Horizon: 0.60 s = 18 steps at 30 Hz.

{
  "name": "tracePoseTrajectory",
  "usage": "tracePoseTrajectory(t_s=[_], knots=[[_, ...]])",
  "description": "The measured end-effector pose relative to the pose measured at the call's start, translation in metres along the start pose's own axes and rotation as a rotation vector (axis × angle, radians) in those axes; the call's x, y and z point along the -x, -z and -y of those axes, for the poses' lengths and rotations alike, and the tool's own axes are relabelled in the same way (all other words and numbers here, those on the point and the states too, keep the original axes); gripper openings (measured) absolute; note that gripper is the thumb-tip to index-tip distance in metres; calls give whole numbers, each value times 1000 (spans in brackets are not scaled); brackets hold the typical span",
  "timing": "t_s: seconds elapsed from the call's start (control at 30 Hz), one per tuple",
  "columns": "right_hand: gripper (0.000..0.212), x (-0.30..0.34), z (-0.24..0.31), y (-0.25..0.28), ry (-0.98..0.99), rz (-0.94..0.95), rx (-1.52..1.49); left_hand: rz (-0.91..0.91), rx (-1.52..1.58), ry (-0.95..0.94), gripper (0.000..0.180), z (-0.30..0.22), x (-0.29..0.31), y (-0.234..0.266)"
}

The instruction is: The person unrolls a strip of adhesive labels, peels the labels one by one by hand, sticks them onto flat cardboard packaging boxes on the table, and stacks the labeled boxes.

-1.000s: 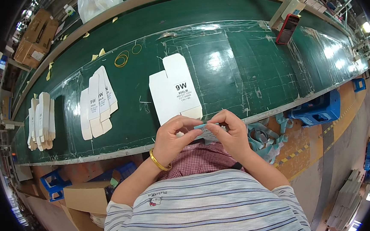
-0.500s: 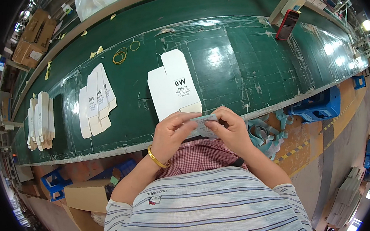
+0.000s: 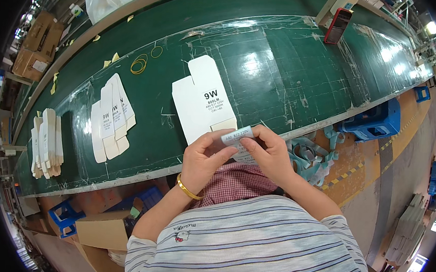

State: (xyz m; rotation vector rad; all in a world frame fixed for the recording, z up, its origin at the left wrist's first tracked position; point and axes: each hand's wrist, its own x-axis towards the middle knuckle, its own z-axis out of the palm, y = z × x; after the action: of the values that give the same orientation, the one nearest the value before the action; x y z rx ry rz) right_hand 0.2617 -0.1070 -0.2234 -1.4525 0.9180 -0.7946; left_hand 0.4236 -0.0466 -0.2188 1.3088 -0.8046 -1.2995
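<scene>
Near the table's front edge, a pale blue printed label strip [image 3: 236, 136] is bent between my two hands. My left hand [image 3: 201, 154] pinches its left side, thumb in front. On the other side, my right hand [image 3: 272, 154] grips it between thumb and fingers. Part of the strip hangs below the fingers, partly hidden. Just beyond my left hand lies a stack of white flattened cartons [image 3: 194, 101] with black print, their lower end covered by my fingers.
Fanned white cartons [image 3: 108, 123] and a bundled pile [image 3: 46, 141] lie left on the green table [image 3: 278, 64]. Yellow rubber bands [image 3: 138, 65] sit further back. A red-edged phone [image 3: 338, 25] leans at the far right. Tangled pale blue strips [image 3: 311, 160] and a blue stool [image 3: 375, 122] are beyond the front edge.
The label strip has been turned and bent, so its printed face now curves up between my fingers. Both hands stay nearly in place; the view has shifted slightly.
</scene>
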Motion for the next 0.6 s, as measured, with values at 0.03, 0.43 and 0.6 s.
tracePoseTrajectory(t_s=[0.03,0.43,0.6], knots=[[15,0,0,-1,0,1,0,-4,-24,-7,22,2,0,3],[17,-1,1,-3,80,-15,215,-26,-104,-97,16,5,-1,7],[24,-5,-10,-13,-39,-28,-43,-115,-111,-149,17,9,-4,7]])
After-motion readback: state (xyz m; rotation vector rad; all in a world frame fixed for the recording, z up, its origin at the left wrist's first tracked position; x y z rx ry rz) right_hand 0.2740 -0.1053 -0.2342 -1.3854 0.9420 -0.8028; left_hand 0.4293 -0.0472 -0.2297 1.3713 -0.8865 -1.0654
